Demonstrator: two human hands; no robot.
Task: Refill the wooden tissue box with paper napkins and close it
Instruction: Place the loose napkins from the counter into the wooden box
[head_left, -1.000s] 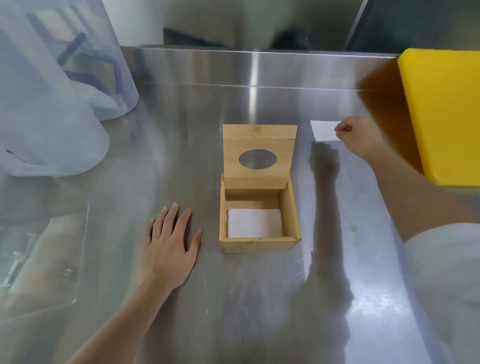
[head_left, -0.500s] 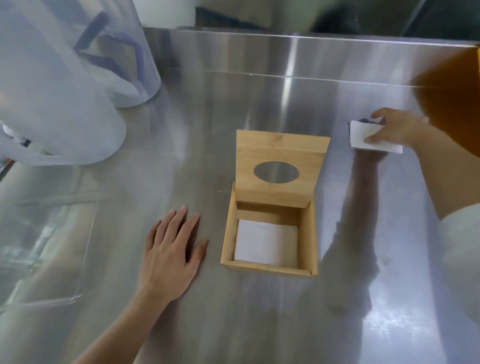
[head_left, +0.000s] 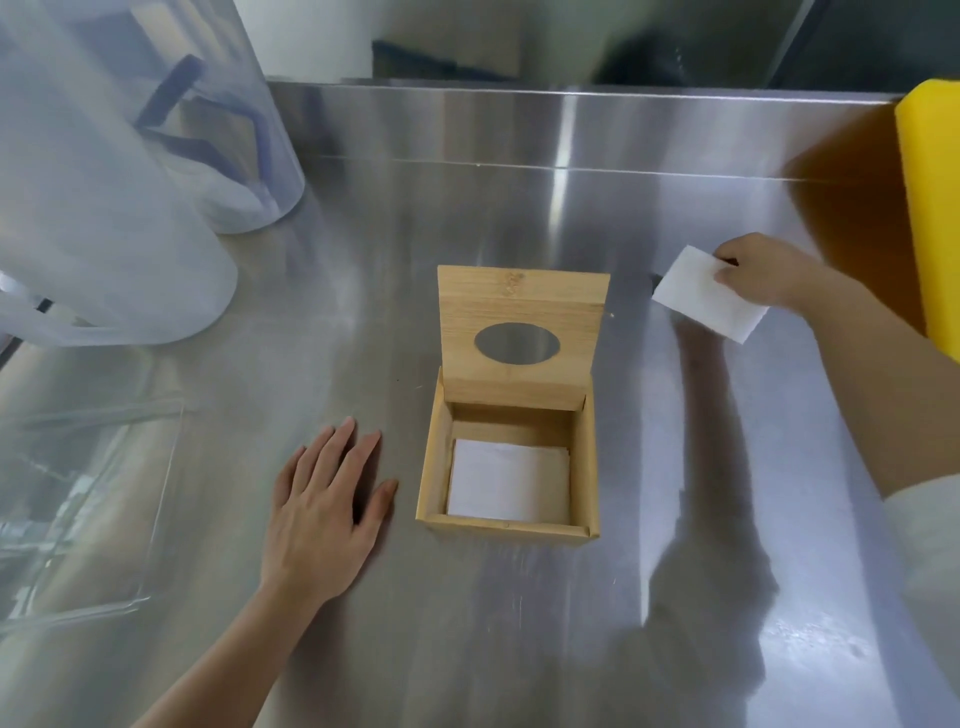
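Steel counter (head_left: 519, 218). Box (head_left: 508, 467) centre, lid (head_left: 522, 332) up, napkins inside. Right hand (head_left: 763, 270) pinching napkin (head_left: 709, 293) aloft, far right. Left hand (head_left: 324, 512) flat, empty. Carry level, lower squarely onto stack, avoid lid.

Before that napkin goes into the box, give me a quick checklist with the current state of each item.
1. Lid open and standing clear of the opening: ok.
2. Napkin gripped in the right hand, lifted off the table: ok.
3. Room left in the box: ok; white napkins lie low at the bottom.
4. Box steadied: not ok; the left hand lies flat on the table beside the box, not touching it.
5. Path from napkin to box free: ok; only bare table lies between.
6. One napkin or several in the grip: cannot tell.
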